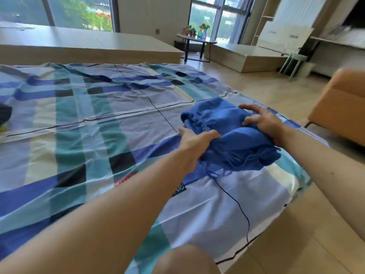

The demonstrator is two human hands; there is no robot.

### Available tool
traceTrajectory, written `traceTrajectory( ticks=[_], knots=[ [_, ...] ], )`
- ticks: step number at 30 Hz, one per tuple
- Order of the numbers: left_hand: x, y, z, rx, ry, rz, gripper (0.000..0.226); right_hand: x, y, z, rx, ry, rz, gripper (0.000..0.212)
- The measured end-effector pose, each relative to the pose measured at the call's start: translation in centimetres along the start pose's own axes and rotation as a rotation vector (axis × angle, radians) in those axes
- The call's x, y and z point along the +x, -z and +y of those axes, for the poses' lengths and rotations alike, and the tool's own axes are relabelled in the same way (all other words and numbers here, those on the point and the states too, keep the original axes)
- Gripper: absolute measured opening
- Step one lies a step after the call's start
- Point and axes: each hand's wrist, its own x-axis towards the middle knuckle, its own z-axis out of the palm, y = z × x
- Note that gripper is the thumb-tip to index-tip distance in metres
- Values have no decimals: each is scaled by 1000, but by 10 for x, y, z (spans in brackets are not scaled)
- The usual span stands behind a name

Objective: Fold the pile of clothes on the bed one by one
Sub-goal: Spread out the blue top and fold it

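Note:
A bundled blue garment [223, 123] lies near the right edge of the bed [94, 115], which is covered by a blue, teal and white checked sheet. My left hand [197, 138] grips the garment's near left side, fingers curled into the cloth. My right hand [260, 120] lies on the garment's right side, with its fingers spread and bent over the fabric. A loose fringe of the garment hangs toward me at its near edge. A dark piece of clothing [5, 114] shows at the bed's far left edge, mostly cut off.
An orange chair [341, 107] stands on the wooden floor right of the bed. Behind the bed runs a low wooden platform [88, 44]. A small round table [195, 39] with plants stands by the window. My knee [185, 260] is at the bottom.

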Motion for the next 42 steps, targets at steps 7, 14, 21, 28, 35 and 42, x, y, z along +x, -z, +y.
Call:
traceTrajectory(
  ticks=[7,14,21,28,35,42],
  knots=[
    [6,-13,-50,1047,-155,286,57,2,-18,102,-671,-113,35,60],
    [50,-42,-35,1278,-761,-108,39,-34,-59,96,-734,-48,-46,115],
    [82,-3,-72,1562,-305,-255,116,-74,-59,134,-795,-65,-26,137],
    [71,5,-66,1613,-416,-254,139,-24,-18,69,-595,55,46,118],
    [68,23,-81,1564,-486,-245,145,26,-66,105,-851,24,-173,86],
    [62,24,-77,1487,-391,-327,142,23,-70,107,-905,40,-101,119]
  ],
)
